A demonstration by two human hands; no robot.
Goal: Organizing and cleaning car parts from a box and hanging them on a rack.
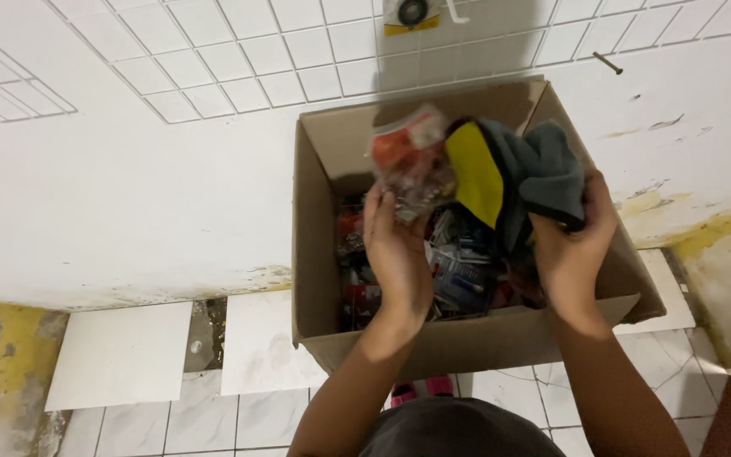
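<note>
Cardboard box [458, 343], left hand [398, 254] gripping clear packet [412, 161], right hand [573, 245] clutching grey-yellow cloth [509, 169].

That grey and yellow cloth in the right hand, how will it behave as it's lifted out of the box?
Probably floppy: the grey and yellow cloth folds and drapes over the right hand. Likely light, since a loose grip bunches it above the cardboard box. It looks soft, so it is unlikely to slip or break, though hanging ends might snag the packets below.
</note>
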